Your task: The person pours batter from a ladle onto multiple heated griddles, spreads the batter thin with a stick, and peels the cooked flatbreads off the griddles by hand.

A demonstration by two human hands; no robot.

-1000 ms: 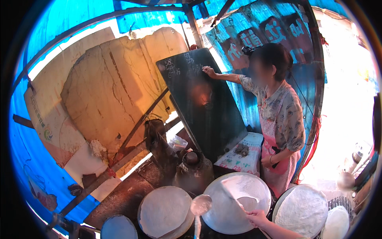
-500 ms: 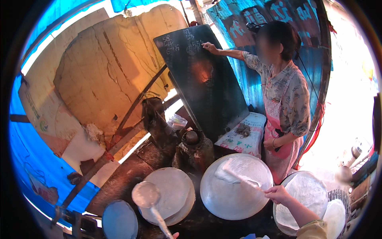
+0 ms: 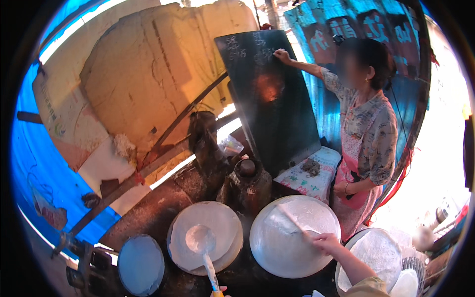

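My right hand (image 3: 326,245) is closed on a thin pale wooden spreader (image 3: 292,218) over the large round griddle (image 3: 267,257), which has white batter on it. At the bottom edge my left hand (image 3: 222,291), mostly out of frame, grips the handle of a pale, batter-coated ladle (image 3: 200,238). The ladle's bowl is over the middle round griddle (image 3: 227,257), which carries a thin pale sheet (image 3: 185,222). Another round griddle (image 3: 141,265) stands at the left, and one with a white sheet (image 3: 371,252) at the right.
Across the griddles a co-worker (image 3: 366,128) in a pink apron reaches to a dark chalkboard (image 3: 272,123) with one hand. A sooty metal vessel (image 3: 247,193), a patterned sack (image 3: 302,183), cardboard panels (image 3: 128,84) and blue sheeting (image 3: 44,173) surround the work area.
My right hand and spreader have shifted slightly left on the large griddle since half a second ago. The ladle has moved right, farther over the middle griddle. The view has shifted.
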